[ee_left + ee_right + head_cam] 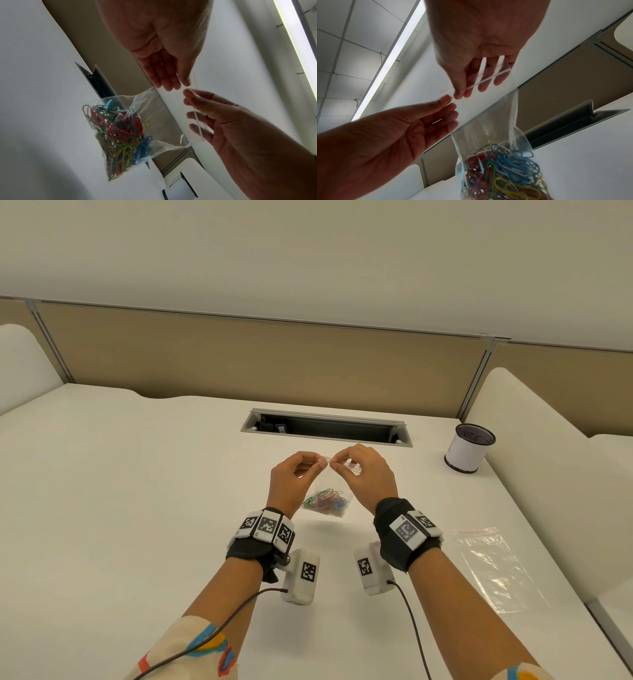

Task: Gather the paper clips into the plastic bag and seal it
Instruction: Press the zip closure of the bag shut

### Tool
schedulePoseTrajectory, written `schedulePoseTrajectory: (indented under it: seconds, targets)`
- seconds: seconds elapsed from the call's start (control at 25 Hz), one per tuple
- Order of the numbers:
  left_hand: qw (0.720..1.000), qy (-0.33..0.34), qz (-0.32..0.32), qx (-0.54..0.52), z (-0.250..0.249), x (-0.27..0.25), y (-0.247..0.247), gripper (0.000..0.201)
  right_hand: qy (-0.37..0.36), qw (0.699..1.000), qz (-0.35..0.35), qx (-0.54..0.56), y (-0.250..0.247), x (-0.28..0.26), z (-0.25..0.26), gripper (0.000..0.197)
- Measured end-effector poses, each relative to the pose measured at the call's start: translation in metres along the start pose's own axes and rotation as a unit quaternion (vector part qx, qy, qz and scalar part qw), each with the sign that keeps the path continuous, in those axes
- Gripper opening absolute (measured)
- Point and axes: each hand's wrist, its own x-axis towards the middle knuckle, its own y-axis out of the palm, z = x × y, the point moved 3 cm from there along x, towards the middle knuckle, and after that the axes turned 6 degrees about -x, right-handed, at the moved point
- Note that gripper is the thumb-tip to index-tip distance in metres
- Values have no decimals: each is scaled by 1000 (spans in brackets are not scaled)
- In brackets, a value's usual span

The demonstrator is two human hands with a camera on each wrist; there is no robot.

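We hold the bag [325,491] up off the desk [137,491] so the clips [325,499] sink clear of the zip strip [488,78]. Right hand [364,474] pinches that strip; left hand [293,474] — thumb and finger nearly closed at the bag's mouth, contact unclear. A second bag [493,566], apparently empty, lies right; a cup [469,448] beyond.

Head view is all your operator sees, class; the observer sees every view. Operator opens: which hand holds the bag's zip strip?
Observer: The right hand pinches the zip strip between thumb and forefinger.
Operator: Any marking on the mouth?
Observer: A thin red line runs alongside the strip.
Operator: Is the left hand gripping too?
Observer: The left hand has its thumb tip close beside the red line's end; whether it grips, I cannot tell.
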Motion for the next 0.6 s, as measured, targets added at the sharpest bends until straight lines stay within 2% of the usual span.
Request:
schedulePoseTrajectory:
  seconds: [0.28,0.48,0.6]
  targets:
    - [999,22,-21,17,-4,0,0,10,-6,1000,0,-5,2,1,1,18]
    - [997,5,-74,-36,-5,6,-12,4,42,993,1,114,-1,-1,-18,17]
    - [995,-6,-79,-63,-4,9,-18,5,93,978,-4,185,-3,-5,-29,8]
